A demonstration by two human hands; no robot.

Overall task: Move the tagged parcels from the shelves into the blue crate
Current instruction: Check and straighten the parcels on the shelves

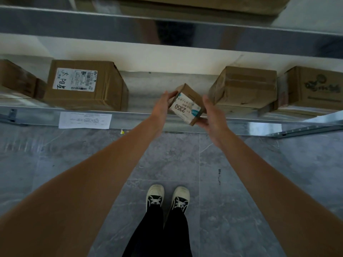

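Head view: you hold a small parcel between both hands, tilted, just above the front lip of the lower shelf. Its white tag faces up and reads "2350". Your left hand presses the parcel's left side, fingers nearly straight, fingertips on the upper left corner. Your right hand cups the right and lower edge, fingers curled under the parcel, thumb up along its right side. Blue crate not in frame.

On the shelf, left of your hands: a large labelled box with a white shipping tag, and a darker box at the far left. Right of your hands: a plain box, then a printed box. A paper sheet is stuck on the shelf's front edge. Below: grey tiled floor, your shoes.
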